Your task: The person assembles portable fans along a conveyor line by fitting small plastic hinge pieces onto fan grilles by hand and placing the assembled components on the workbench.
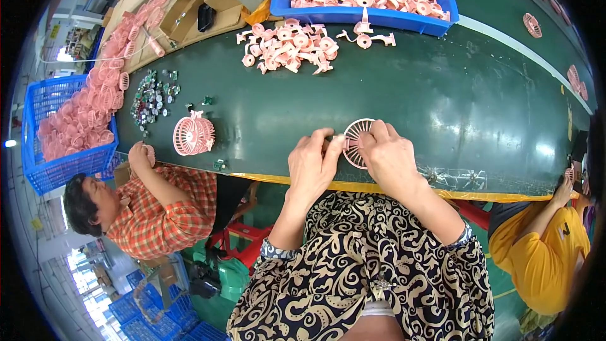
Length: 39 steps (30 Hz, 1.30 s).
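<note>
A round pink fan grille [358, 127] with radial spokes is at the near edge of the green work surface, in front of me. My left hand [314, 159] is closed at its left side, thumb and forefinger pinching by a small pink piece there. From the right, my right hand [390, 156] lies over the grille with bent fingers gripping it and covering much of that side. What sits under the right fingertips is hidden. Off to the left stands a short stack of pink grilles [194, 135].
Pink brackets [291, 47] lie heaped beyond my hands, before a blue bin [366, 14] of similar parts. Small circuit boards [151, 98] are scattered at the left, near a blue basket [69, 167] of grilles. Co-workers sit left in plaid [167, 227] and right in yellow [543, 259].
</note>
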Motion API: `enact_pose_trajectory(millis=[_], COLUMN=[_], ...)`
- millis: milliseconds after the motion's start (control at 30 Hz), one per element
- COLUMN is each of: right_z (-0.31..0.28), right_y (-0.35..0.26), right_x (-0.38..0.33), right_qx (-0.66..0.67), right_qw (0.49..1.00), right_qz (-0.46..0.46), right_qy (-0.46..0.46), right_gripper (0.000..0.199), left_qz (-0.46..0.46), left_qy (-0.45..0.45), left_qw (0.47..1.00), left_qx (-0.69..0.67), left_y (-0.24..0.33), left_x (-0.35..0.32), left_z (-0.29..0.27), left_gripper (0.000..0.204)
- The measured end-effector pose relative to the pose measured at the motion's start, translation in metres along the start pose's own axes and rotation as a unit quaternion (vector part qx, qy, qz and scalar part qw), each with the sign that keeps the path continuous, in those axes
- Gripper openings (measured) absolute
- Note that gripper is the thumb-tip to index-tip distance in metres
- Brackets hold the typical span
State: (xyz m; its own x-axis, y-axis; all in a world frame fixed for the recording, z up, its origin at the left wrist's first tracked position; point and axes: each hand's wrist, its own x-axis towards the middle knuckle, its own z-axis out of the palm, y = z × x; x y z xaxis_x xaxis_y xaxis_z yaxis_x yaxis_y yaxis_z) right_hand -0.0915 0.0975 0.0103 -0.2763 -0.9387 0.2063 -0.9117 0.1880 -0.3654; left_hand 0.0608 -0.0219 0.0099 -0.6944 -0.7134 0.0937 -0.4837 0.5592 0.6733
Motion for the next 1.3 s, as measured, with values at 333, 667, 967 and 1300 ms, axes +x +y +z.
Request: enact_pose_trajectory(millis=[333, 667, 967, 1300], right_z=[-0.006, -0.042, -0.092, -0.066], right_y=[0.002, 0.03, 0.161, 0.091], right_x=[0.0, -0.039, -0.097, 0.019], right_qx=[0.061, 0.12, -0.149, 0.064], right_qw=[0.998, 0.988, 0.921, 0.973], right_qz=[0.003, 0.09, 0.327, 0.201], right_qy=[0.019, 0.02, 0.153, 0.091], right_gripper=[0.023, 0.059, 0.042, 0.029], left_qz=[0.001, 0.052, -0.172, -0.169], left_qy=[0.013, 0.224, 0.423, 0.207], left_qw=[1.0, 0.97, 0.869, 0.963], left_qx=[-0.016, 0.077, 0.19, -0.031], left_y=[0.007, -0.029, -0.187, -0.09], left_x=[0.008, 0.024, 0.019, -0.014], left_z=[0.018, -0.047, -0.161, -0.123], left_gripper=[0.051, 0.047, 0.068, 0.041])
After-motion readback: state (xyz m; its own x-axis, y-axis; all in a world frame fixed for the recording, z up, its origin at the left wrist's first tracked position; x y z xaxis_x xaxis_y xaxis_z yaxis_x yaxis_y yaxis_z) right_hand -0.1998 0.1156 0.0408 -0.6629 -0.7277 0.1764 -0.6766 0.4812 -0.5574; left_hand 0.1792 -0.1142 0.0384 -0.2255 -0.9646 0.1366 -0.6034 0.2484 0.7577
